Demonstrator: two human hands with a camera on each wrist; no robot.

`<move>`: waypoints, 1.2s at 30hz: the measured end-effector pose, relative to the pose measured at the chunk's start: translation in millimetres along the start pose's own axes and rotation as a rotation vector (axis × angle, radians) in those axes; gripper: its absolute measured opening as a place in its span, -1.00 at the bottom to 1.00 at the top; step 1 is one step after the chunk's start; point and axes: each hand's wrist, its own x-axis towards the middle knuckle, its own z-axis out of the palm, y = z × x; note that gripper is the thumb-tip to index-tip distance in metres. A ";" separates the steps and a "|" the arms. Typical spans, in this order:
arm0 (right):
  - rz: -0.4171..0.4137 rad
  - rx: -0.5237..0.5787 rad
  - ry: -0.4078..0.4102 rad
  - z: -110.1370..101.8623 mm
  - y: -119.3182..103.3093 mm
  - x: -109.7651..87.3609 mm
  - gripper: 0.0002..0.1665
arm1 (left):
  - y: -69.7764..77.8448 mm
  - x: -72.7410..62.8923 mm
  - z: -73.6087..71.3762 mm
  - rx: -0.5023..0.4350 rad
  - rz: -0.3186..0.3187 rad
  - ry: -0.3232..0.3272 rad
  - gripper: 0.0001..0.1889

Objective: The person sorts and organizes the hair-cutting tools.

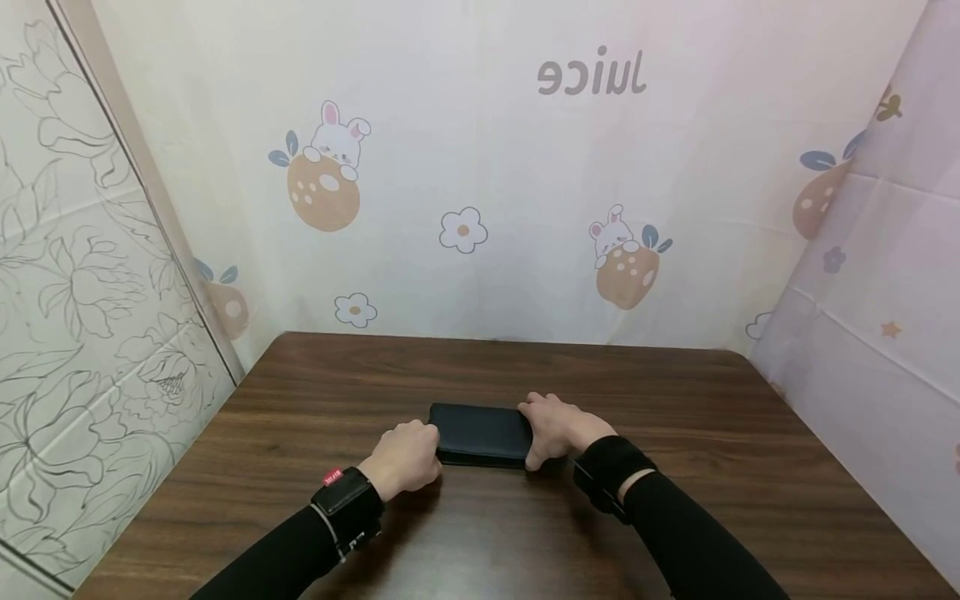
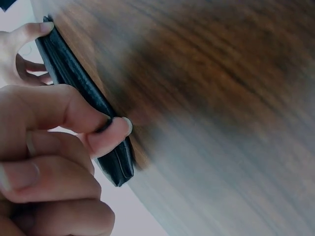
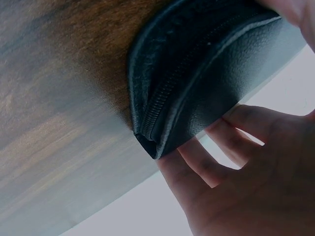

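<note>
A black leather-like zip wallet (image 1: 483, 433) lies on the wooden table, its long side towards me. At its left end is my left hand (image 1: 408, 458), fingers curled. In the left wrist view, the thumb and forefinger of that hand pinch a small dark bit at the side of the wallet (image 2: 74, 69); the fingertips mostly hide it. My right hand (image 1: 558, 429) grips the right end, thumb on the near side and fingers on the far side. Zipper teeth (image 3: 165, 96) run along the wallet's rounded end in the right wrist view.
The brown wood-grain table (image 1: 480, 542) extends around the wallet on all sides. Behind it hangs a pale printed curtain (image 1: 465, 150) with bunnies and flowers. A floral-line panel (image 1: 90, 333) is at the left, and another pale curtain (image 1: 885, 350) borders the right.
</note>
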 end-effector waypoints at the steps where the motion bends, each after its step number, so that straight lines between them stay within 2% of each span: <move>1: 0.000 0.001 0.000 0.0 -0.1 0.0 0.01 | -0.7 0.5 0.0 0.004 0.000 0.002 -0.63; 6: 0.002 0.005 -0.004 -0.5 -0.5 -1.2 0.01 | -1.9 2.2 -0.7 -0.006 -0.007 -0.010 -0.55; 22: 0.006 0.002 0.000 -0.4 -1.3 -1.6 0.01 | -1.9 1.9 -2.4 -0.015 -0.008 -0.018 -0.53; 30: 0.010 0.012 0.002 0.8 0.2 -0.5 0.02 | -2.4 -1.4 -5.3 0.005 -0.029 0.016 -0.65; 36: 0.007 0.023 0.001 0.4 0.0 -0.5 0.01 | -3.5 -0.3 -5.4 0.007 -0.032 0.008 -0.77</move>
